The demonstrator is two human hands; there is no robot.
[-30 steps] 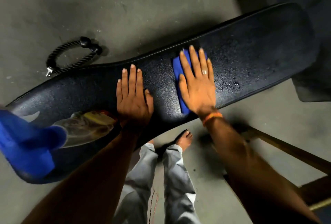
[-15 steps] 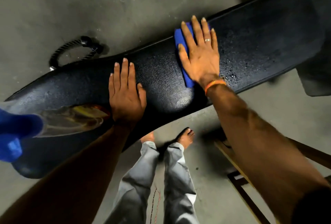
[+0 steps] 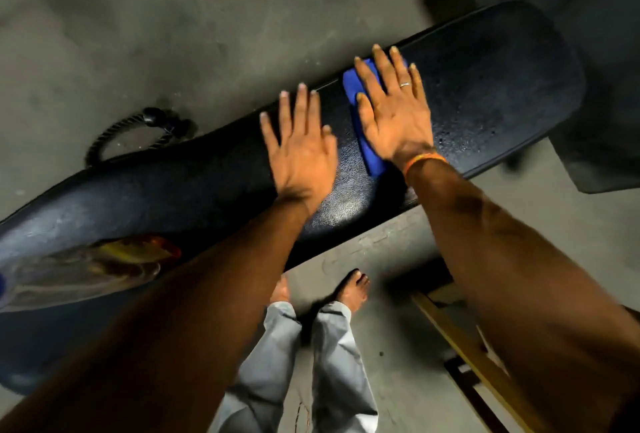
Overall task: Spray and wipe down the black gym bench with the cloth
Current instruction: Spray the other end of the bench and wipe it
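The tabletop (image 3: 502, 86), the long black gym bench pad, runs slantwise across the concrete floor (image 3: 173, 34) below me. Its right end is speckled with spray droplets (image 3: 485, 141), while its middle looks smoother and shiny. The spray bottle (image 3: 86, 273) lies on its side at the pad's left end, well apart from my hands.

My left grip (image 3: 301, 155) is spread flat, fingers straight, over the pad's middle. It is blurred, so I cannot tell whether it bears down or hovers. My right grip (image 3: 391, 113) is also spread flat, palm and straight fingers pressing the blue cloth (image 3: 372, 158) onto the pad just beside it.

To wipe well, I judge I should bear evenly through the whole palm and sweep toward the droplets in overlapping passes, from far edge to near edge. The left should brace the pad so it does not rock.
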